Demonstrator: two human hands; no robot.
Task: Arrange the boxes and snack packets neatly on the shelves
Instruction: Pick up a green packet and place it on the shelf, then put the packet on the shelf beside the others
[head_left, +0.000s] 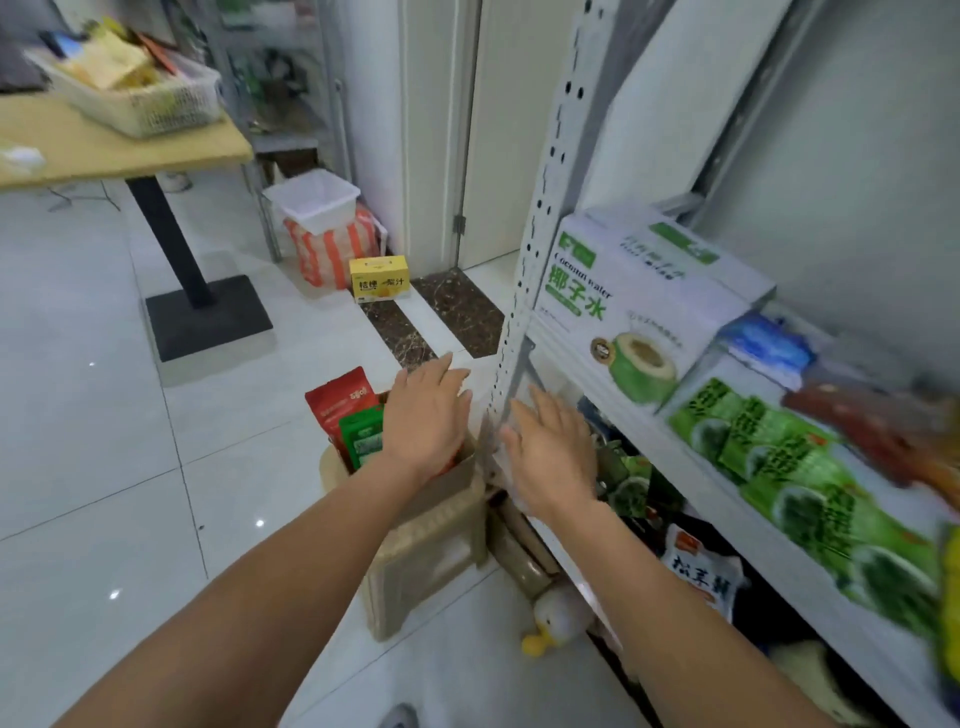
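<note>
My left hand (423, 418) hovers with straight fingers over a cardboard box (451, 480) that stands on a beige stool (415, 561). A red packet (337, 402) and a green packet (362, 438) stick up from that box. My right hand (550, 449) is flat and empty beside the shelf's perforated white post (524, 280). On the shelf (587, 366) stands a white coconut water box (639, 304), with green snack packets (789, 462) lined up to its right. A white packet (701, 569) and dark green packets (631, 483) lie on the level below.
A yellow box (378, 279) sits on the floor near a striped bag (327, 249) and a white bin (311, 200). A wooden table (119, 148) at the left carries a basket of packets (130, 91). A toy duck (553, 618) lies by the shelf's foot.
</note>
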